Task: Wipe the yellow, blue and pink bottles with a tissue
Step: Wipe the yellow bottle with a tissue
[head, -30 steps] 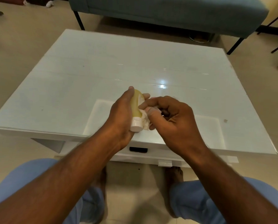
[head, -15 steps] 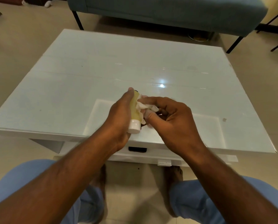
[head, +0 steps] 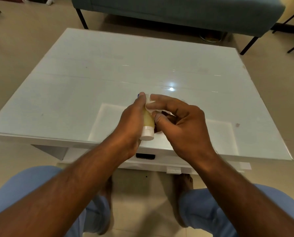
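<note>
- While the person sits at the white surface [head: 74, 93], the left hand [head: 131, 121] is clenched round the yellow bottle [head: 147, 119], holding it in the air above the near edge rather than resting it down.
- Its long axis runs roughly away from the person, with the white cap [head: 147, 135] at the near end, poking out below the grip, and the far end tucked under the left thumb.
- Just beside that grip, on its right, the right hand [head: 180, 124] pinches a white tissue [head: 149, 104] and presses it against the bottle's upper body, fingers curled over it.
- So the right hand is the wiping hand and already touches the bottle; my guess is the coming stroke runs along the bottle's length, from the far end towards the cap, and the left grip has to keep it from twisting.
- Much of the bottle is covered by both hands, so how far it has been wiped cannot be told.
- A small blue speck shows just beyond the left thumb tip; it may be part of the bottle's far end, but it is too small to be sure.
- Neither the blue nor the pink bottle is anywhere in view, so those two seem yet to come.
</note>
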`<action>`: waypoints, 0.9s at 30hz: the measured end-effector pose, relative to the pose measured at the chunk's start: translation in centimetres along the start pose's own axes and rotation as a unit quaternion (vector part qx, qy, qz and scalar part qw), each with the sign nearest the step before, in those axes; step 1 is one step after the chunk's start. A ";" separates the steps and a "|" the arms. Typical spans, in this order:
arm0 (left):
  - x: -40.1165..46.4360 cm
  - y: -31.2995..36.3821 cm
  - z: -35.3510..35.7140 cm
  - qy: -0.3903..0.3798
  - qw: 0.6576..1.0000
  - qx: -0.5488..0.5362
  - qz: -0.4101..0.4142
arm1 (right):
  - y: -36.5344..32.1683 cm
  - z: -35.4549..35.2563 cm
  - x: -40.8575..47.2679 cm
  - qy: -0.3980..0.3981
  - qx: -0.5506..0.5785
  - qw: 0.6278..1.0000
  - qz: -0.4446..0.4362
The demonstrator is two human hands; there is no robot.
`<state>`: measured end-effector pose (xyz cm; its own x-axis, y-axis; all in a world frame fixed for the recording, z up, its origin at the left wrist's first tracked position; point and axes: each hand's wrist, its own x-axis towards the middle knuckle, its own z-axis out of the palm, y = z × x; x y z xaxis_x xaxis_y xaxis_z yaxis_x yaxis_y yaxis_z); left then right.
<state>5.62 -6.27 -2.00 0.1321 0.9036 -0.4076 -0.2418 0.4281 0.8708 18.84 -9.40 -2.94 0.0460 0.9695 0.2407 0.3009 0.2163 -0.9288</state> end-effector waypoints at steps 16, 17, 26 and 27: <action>-0.7 0.4 0.5 0.019 0.992 0.117 0.045 | -1.0 0.2 -0.6 -0.017 -0.069 0.991 -0.112; -0.8 0.2 0.5 0.006 0.991 0.122 0.061 | -1.1 0.1 -0.6 -0.023 -0.059 0.992 -0.108; -1.0 0.1 0.4 -0.003 0.983 0.164 0.085 | -1.0 0.0 0.0 -0.012 -0.034 0.998 -0.041; -1.0 0.1 0.3 0.000 0.984 0.161 0.076 | -0.9 0.1 0.0 -0.015 -0.044 0.998 -0.047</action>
<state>5.75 -7.09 -1.41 0.1187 0.9566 -0.2662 0.0587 0.2608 0.9636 18.47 -9.54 -2.08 -0.0138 0.9487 0.3157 0.3843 0.2966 -0.8743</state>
